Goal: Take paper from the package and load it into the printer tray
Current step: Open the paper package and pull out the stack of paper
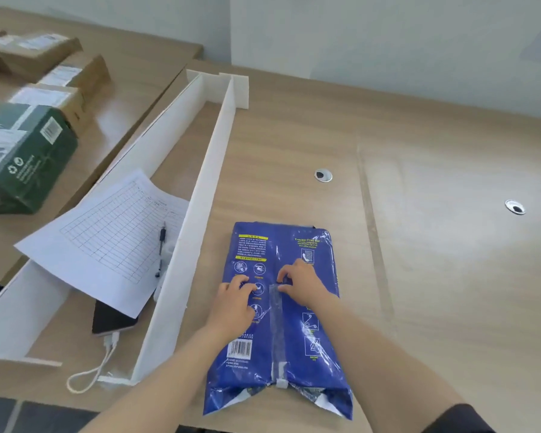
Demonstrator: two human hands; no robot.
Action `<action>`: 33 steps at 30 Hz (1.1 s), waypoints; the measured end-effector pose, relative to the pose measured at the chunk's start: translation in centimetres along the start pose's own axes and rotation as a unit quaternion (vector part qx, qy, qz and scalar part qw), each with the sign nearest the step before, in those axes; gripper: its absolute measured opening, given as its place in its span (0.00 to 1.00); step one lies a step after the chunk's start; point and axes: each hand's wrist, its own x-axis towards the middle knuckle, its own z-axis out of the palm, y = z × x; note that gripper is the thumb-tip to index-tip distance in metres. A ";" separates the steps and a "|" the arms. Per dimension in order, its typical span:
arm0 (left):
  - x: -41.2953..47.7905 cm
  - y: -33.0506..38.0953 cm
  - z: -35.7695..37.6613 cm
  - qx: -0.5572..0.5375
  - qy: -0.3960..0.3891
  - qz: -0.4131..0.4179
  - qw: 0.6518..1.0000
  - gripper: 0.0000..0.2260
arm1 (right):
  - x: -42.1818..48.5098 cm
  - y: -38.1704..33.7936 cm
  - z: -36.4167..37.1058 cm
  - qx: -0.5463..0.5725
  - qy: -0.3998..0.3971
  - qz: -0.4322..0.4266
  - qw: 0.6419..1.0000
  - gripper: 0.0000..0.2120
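Wooden desk [419, 276]: both hands apparently pinching blue paper package [294, 364] seam.

package [281, 314] | blue glossy wrap; taped seam facing up; lying flat, still sealed | on desk near front edge

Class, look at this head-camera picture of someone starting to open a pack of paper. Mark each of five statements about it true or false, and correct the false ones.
1. The blue paper package lies flat on the desk. True.
2. Both hands are on the package, the left hand and right hand meeting at its taped seam. True.
3. Loose sheets already lie stacked beside the package. False: none have been taken out.
4. A pen rests on the gridded form. True.
5. The green box sits to the right of the package. False: it is far left.
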 end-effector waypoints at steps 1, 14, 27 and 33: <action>0.0 -0.1 0.0 -0.006 0.000 -0.001 1.000 0.19 | 0.0 -0.1 0.1 0.000 0.005 0.007 1.000 0.09; -1.3 -0.4 -0.2 0.011 -0.051 0.031 0.998 0.24 | -3.3 0.0 1.1 0.034 -0.014 -0.016 0.999 0.09; -5.6 0.7 1.5 0.041 -0.075 0.007 0.996 0.26 | -10.5 2.3 3.1 0.036 -0.028 -0.035 0.998 0.08; -8.5 1.3 3.0 0.048 -0.065 -0.012 0.997 0.25 | -13.5 2.6 4.7 0.029 -0.009 -0.062 0.998 0.09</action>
